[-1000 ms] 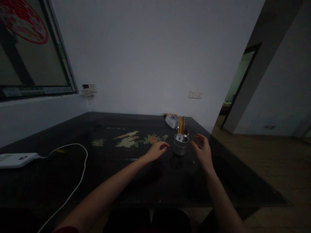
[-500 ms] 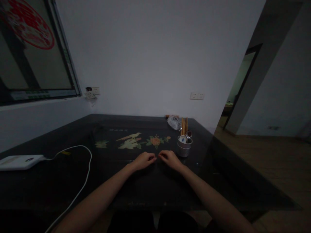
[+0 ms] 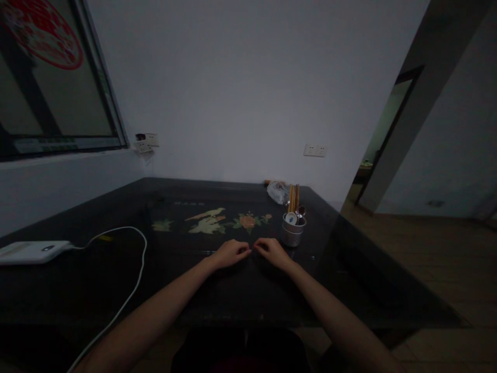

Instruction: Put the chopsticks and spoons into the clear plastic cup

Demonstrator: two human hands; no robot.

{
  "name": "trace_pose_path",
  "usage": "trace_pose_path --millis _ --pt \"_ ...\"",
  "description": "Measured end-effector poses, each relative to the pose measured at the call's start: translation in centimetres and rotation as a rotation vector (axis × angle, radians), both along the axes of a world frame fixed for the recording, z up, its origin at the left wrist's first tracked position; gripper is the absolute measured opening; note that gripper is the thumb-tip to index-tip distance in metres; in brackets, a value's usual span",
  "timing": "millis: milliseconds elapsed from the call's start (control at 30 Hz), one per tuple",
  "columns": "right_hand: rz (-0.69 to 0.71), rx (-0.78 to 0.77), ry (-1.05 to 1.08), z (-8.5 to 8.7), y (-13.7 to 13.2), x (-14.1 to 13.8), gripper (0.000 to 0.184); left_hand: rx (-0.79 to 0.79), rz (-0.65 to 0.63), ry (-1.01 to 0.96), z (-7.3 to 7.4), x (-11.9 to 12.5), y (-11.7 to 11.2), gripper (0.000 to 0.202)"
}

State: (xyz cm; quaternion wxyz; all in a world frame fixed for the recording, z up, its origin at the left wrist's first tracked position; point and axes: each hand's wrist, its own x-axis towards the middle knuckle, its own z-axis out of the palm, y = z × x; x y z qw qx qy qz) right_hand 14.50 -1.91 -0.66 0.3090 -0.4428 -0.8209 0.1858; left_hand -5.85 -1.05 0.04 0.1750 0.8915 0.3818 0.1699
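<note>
My left hand [image 3: 232, 253] and my right hand [image 3: 273, 252] rest side by side on the dark table [image 3: 194, 290], fingertips almost touching, fingers curled loosely inward. I cannot make out anything held in either. Just right of my right hand stands a small metal cup [image 3: 292, 232] holding wooden chopsticks [image 3: 293, 198] and spoons. A painted bird-and-flower picture [image 3: 212, 221] lies on the tabletop beyond my hands.
A white device [image 3: 33, 252] with a white cable [image 3: 128, 269] lies at the table's left. A crumpled clear bag [image 3: 277, 191] sits at the far edge by the wall. The table's right edge meets wooden floor, with a doorway [image 3: 384, 134] beyond.
A second ago my hands were apart on either side of the cup, the right one raised and open. They came together nearer to me and have stayed nearly still since.
</note>
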Motion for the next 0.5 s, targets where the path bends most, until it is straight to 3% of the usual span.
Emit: trace_pose_path --millis 500 --pt "0.024 -0.021 -0.015 -0.09 -0.04 0.07 0.017 0.053 -0.024 0.012 -0.10 0.17 -0.40 0.026"
